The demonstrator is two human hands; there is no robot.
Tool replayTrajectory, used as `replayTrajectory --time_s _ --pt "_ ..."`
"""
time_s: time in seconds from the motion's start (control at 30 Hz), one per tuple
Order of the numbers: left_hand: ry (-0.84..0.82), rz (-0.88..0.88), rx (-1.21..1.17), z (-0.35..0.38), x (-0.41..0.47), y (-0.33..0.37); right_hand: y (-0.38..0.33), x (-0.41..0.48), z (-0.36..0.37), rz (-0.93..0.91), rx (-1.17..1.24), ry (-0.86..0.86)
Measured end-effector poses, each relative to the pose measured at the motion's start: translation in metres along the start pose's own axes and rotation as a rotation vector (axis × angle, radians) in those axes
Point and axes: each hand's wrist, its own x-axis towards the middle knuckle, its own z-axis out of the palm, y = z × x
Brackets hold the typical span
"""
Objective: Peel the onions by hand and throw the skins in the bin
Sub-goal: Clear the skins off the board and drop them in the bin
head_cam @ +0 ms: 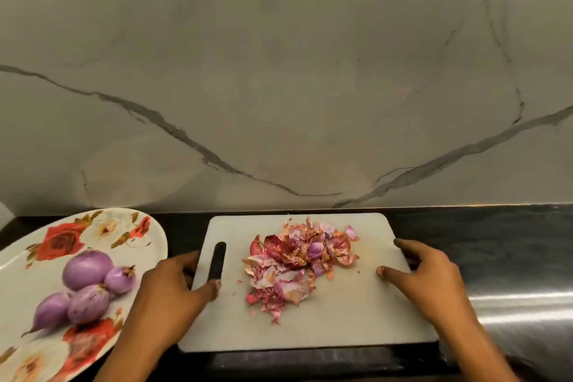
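Observation:
A pile of reddish-purple onion skins (297, 260) lies in the middle of a white cutting board (356, 319). My left hand (176, 285) grips the board's left edge by the handle slot, thumb on top. My right hand (424, 273) grips the board's right edge, thumb and forefinger on the top surface. Several peeled purple onions (90, 282) sit on a white plate with a rose pattern (102, 229) to the left of the board.
The board rests on a dark counter (480, 242) against a grey marbled wall (279, 87). A shiny steel surface (527, 310) lies at the right. No bin is in view.

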Motion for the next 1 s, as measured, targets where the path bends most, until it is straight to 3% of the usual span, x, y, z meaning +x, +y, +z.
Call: replayTrajectory --time_s 0.2,0.37,0.6,0.7,0.8,0.87,0.93,1.0 --pt "-0.092 -0.151 -0.247 -0.01 -0.012 0.016 -0.016 -0.014 -0.012 0.141 0.146 -0.032" --pt "-0.025 -0.183 -0.421 -0.013 -0.023 0.036 -0.026 -0.013 -0.022 0.214 0.208 -0.117" --pt "-0.039 -0.253 -0.651 -0.011 -0.041 0.022 -0.013 -0.022 -0.029 0.177 0.151 -0.241" --pt "-0.007 -0.332 -0.749 -0.002 -0.048 0.004 -0.02 -0.04 -0.03 -0.003 -0.041 -0.192" --pt "0.007 -0.293 -0.843 0.006 -0.052 -0.001 -0.037 -0.077 -0.03 -0.34 0.043 -0.195" --pt "0.008 -0.301 -0.889 0.012 -0.05 -0.003 -0.057 -0.108 -0.026 -0.534 0.083 -0.453" --pt "0.02 -0.292 -0.846 0.014 -0.046 -0.003 -0.076 -0.127 -0.014 -0.733 -0.099 -0.752" --pt "0.032 -0.291 -0.825 0.012 -0.043 -0.008 -0.087 -0.13 0.007 -0.963 -0.339 -0.87"
